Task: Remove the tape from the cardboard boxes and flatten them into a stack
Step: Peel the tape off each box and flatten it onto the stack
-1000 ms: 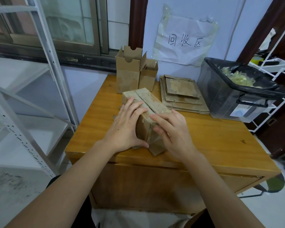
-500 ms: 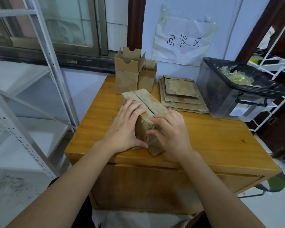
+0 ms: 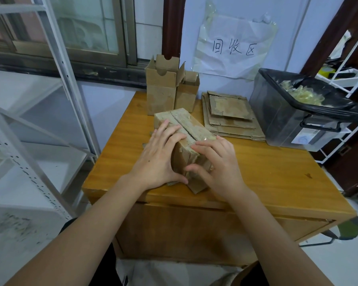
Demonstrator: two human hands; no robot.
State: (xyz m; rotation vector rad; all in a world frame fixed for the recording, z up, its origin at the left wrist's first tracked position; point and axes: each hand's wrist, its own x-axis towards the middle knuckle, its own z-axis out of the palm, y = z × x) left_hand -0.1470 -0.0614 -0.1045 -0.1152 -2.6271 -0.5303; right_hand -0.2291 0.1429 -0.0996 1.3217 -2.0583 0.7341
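Note:
A taped cardboard box (image 3: 186,124) lies on its side on the wooden table (image 3: 277,170), near the front edge. My left hand (image 3: 159,159) grips its left side, fingers over the top and thumb low on the near end. My right hand (image 3: 217,164) holds the near right corner, fingertips on the top edge and thumb against the near end. Two upright open boxes (image 3: 163,93) stand at the back of the table. A stack of flattened boxes (image 3: 229,116) lies to their right.
A dark plastic bin (image 3: 293,120) lined with a black bag and holding crumpled tape stands at the table's right rear. White metal shelving (image 3: 56,65) stands on the left, a white wire rack (image 3: 347,75) on the right. A paper sign (image 3: 234,48) hangs on the wall.
My right thumb has come down onto the box's near end and the fingers have closed over its top edge. The left hand and the box have barely moved.

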